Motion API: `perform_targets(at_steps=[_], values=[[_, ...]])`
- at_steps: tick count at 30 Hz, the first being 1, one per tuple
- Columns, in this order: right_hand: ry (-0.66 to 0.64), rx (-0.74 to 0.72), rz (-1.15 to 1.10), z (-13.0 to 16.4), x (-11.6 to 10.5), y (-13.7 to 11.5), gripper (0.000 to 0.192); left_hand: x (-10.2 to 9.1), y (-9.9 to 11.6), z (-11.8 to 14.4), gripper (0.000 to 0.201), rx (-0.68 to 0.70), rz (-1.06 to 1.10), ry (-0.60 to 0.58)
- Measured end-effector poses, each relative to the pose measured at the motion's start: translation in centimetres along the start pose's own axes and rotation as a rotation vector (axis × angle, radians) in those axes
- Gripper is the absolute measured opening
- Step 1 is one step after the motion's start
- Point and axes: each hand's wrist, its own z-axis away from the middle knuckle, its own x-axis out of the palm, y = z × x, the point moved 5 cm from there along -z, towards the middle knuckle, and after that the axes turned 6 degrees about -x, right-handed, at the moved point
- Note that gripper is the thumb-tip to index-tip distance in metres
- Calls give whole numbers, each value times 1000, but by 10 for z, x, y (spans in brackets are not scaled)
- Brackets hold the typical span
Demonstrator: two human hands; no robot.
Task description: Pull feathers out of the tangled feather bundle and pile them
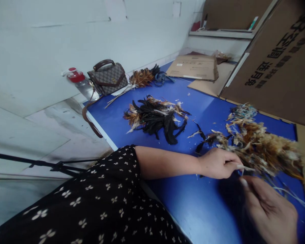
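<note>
Fingers: left hand point(218, 163) pinched a quill from the feathers point(264, 149); right hand point(268, 210) half-open, empty (blurred).
Handling: light, fragile; grip quills.

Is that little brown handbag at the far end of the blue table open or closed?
Closed: the handbag has its flap down over the front and its handle arched up.

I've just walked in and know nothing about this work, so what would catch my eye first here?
Probably the bright blue table, strewn with feathers: a dark heap of black feathers at its middle and a bigger brown feather pile to the right. At that pile's near edge, the left hand pinches a pale quill while the right hand reaches in beside it. A patterned handbag sits at the far corner.
</note>
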Motion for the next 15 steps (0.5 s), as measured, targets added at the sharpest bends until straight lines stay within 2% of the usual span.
perform_targets(at_steps=[3, 5, 8, 9, 11, 13, 15], values=[[31, 55, 6, 2, 1, -1, 29, 7, -8, -4, 28, -148, 372, -59], [90, 146, 26, 5, 1, 2, 32, 12, -9, -7, 33, -207, 576, -80], [194, 257, -53, 9, 1, 10, 57, 15, -11, -9, 35, -298, 751, -64], [226, 248, -88, 9, 1, 11, 62, 16, -11, -9, 34, -320, 786, -52], [219, 130, -68, 4, 1, 8, 51, 15, -11, -9, 29, -340, 832, -27], [142, -10, 23, -3, 3, 3, 31, 15, -11, -7, 26, -356, 867, -25], [69, -108, 84, -8, 6, -1, 28, 15, -10, -5, 26, -371, 890, -30]])
